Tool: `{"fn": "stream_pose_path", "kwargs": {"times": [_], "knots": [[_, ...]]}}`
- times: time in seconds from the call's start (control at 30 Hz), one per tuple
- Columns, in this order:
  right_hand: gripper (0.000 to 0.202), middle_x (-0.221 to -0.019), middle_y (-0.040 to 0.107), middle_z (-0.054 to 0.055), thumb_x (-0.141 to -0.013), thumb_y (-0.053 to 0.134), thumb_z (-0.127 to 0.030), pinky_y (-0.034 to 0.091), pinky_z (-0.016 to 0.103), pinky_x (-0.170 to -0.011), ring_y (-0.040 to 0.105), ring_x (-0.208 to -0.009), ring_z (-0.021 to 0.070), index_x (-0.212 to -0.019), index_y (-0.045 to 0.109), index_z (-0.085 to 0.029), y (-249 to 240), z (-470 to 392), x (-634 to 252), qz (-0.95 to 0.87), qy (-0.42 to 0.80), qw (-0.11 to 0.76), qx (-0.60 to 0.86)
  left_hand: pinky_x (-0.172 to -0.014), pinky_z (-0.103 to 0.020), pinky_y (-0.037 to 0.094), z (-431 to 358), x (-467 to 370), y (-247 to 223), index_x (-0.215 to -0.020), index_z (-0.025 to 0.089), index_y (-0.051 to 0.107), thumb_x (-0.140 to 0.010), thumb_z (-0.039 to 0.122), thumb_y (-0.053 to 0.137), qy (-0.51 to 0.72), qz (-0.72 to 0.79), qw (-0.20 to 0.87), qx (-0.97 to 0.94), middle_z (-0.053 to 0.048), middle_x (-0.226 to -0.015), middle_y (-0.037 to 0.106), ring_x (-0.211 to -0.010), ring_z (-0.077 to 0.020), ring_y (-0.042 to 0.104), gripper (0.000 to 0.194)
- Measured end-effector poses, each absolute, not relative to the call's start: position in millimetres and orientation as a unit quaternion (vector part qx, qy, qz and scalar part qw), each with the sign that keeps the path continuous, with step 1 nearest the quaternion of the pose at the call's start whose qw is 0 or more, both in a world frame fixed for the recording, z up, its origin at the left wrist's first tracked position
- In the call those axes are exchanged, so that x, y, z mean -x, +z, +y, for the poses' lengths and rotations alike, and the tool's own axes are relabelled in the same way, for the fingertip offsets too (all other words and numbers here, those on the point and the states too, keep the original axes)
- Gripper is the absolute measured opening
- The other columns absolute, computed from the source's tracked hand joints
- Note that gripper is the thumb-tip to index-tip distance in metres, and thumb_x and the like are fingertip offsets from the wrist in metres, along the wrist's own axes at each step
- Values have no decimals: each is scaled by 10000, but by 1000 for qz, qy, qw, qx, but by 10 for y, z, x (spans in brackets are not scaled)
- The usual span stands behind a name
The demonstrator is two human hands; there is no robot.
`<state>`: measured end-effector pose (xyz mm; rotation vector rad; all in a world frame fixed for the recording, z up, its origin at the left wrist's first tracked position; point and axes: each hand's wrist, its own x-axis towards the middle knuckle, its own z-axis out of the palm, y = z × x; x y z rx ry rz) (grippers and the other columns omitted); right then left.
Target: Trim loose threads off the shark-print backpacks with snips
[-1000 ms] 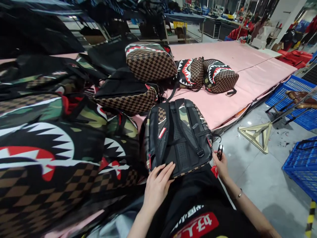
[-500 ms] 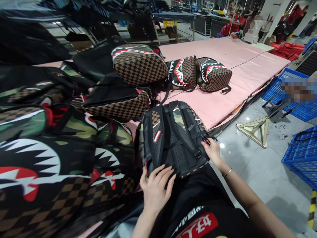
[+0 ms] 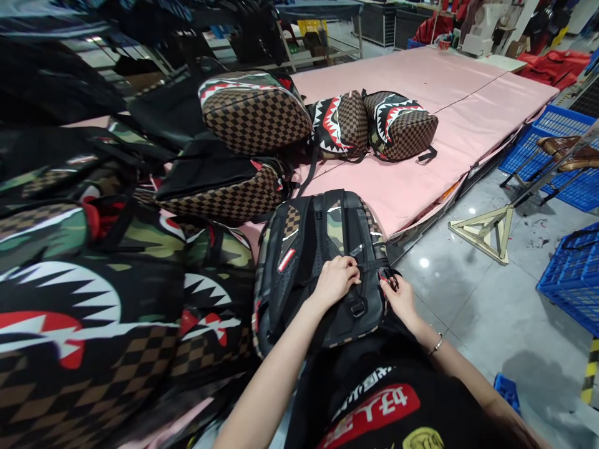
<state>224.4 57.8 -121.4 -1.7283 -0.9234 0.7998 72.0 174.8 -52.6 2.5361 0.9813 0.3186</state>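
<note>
A black backpack (image 3: 334,218) with camouflage and checkered trim lies with its straps facing up, at the table's near edge against my body. Over its right half, my left hand (image 3: 334,282) has its fingers pinched on a thin black strap (image 3: 370,264) that runs to the bag's right side. My right hand (image 3: 399,298) is closed at the right edge of the bag, around a small black item (image 3: 392,278) with a bit of red by it. Its exact kind is too small to tell. A strap buckle (image 3: 358,307) lies below my left fingers.
More shark-mouth backpacks (image 3: 60,293) are heaped at left; others (image 3: 255,112) rest farther back on the pink-covered table (image 3: 449,93). Right of the table edge, blue crates (image 3: 573,280), a cream triangular stand base (image 3: 486,231) and a brown seat (image 3: 568,149) occupy the floor.
My left hand has moved from the bag's lower left corner up and right onto the strap, its fingers closing. My right hand stays at the right edge. The view has shifted slightly.
</note>
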Motion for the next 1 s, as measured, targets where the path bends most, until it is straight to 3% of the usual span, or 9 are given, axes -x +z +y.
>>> {"fn": "stream_pose_path", "kwargs": {"times": [0.13,0.27,0.33,0.4,0.5,0.6,0.77,0.9,1.0], "knots": [[283,-652,557,-18,-739,558,-457,387,224,-565,471,-574,121,-756,560,-174,-1217,586,-2289,-386,346,488,702,-733,-309,427,1512,-554,-442,-740,177,536,-852,293,445,230,401,331,-822,-47,-815,609,-784,-164,558,185],[275,-664,563,-8,-733,565,-451,398,230,-573,479,-593,129,-743,560,-176,-1230,575,-2283,-388,343,495,697,-563,-252,398,1133,-61,-199,-655,194,482,-816,375,525,452,419,550,-563,44,-506,490,-499,-107,485,246],[275,-647,555,-11,-727,569,-451,394,227,-563,476,-588,129,-732,559,-177,-1249,571,-2269,-379,345,501,697,-486,-257,378,983,243,-57,-491,191,422,-804,517,476,466,385,599,-526,49,-369,385,-380,-100,423,456],[272,-643,549,-14,-724,570,-446,390,223,-557,474,-584,125,-736,560,-175,-1270,570,-2258,-371,349,509,693,-468,-291,402,929,470,59,-425,197,432,-779,645,375,442,376,609,-540,14,-340,415,-376,-134,465,574],[259,-634,531,-21,-729,564,-427,385,218,-556,467,-583,119,-738,558,-168,-1285,574,-2257,-371,354,519,684,-718,-394,484,1065,555,106,-731,180,645,-756,636,408,382,509,456,-622,-90,-775,686,-783,-255,631,514],[257,-617,511,-27,-734,553,-419,382,218,-557,451,-572,112,-704,546,-164,-1257,592,-2275,-373,350,526,680,-926,-446,400,1326,434,-41,-1145,125,539,-717,555,515,273,635,209,-692,-164,-1196,571,-1130,-324,502,607],[276,-591,497,-27,-732,551,-432,367,213,-539,443,-563,112,-670,530,-164,-1079,631,-2445,-378,332,536,678,-839,-434,458,1430,305,-378,-1308,27,347,-774,440,496,112,667,128,-725,-238,-1114,593,-1034,-336,572,691],[331,-541,444,-38,-706,579,-461,340,210,-521,412,-540,106,-584,491,-167,-992,616,-2738,-390,288,516,706,-818,-393,489,1160,232,-411,-1317,68,345,-805,290,449,170,672,131,-709,-198,-1121,601,-1008,-283,599,568],[352,-548,480,-29,-680,591,-500,353,217,-519,435,-538,117,-627,535,-156,-1055,601,-2914,-383,277,498,727,-832,-426,487,894,8,-368,-1335,44,317,-816,348,451,223,639,126,-726,-203,-1102,598,-1009,-291,589,616]]}}
